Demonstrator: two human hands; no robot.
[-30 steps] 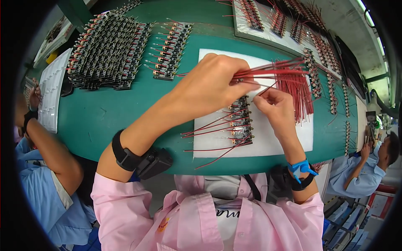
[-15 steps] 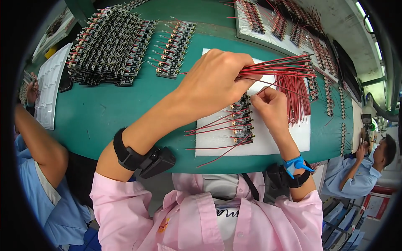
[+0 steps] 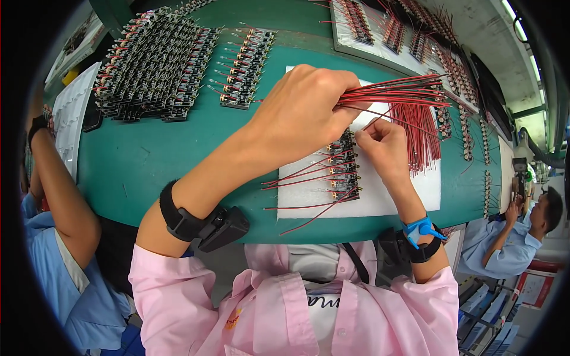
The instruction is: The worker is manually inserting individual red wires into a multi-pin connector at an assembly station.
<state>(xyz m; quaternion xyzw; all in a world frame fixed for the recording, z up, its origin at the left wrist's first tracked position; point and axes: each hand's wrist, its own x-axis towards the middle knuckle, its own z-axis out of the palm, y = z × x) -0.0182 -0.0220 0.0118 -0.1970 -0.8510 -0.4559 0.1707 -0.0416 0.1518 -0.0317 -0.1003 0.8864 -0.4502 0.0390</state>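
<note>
My left hand (image 3: pixel 312 110) grips a thick bundle of red and black wires (image 3: pixel 395 92), whose free ends fan out to the right. Close beside it, my right hand (image 3: pixel 383 145) is closed in a pinch on a thin wire (image 3: pixel 374 123) that slants up toward the bundle. Below both hands lies a strip of small circuit boards (image 3: pixel 344 169) on a white foam sheet (image 3: pixel 380 204). Several red wires stick out leftward from the strip. Its upper end is hidden under my left hand. More red wires (image 3: pixel 418 139) lie loose on the foam's right side.
A tall stack of board strips (image 3: pixel 157 65) stands far left, with another strip (image 3: pixel 246 68) next to it on the green table (image 3: pixel 148 172). A white tray (image 3: pixel 74 118) sits at the left edge. Strips lie along the right (image 3: pixel 466 133). Co-workers sit at left (image 3: pixel 71 249) and right (image 3: pixel 504 237).
My hands hold nearly the same pose, with the right thumb and fingers shifted only slightly. The left co-worker's arm has moved up beside the white tray.
</note>
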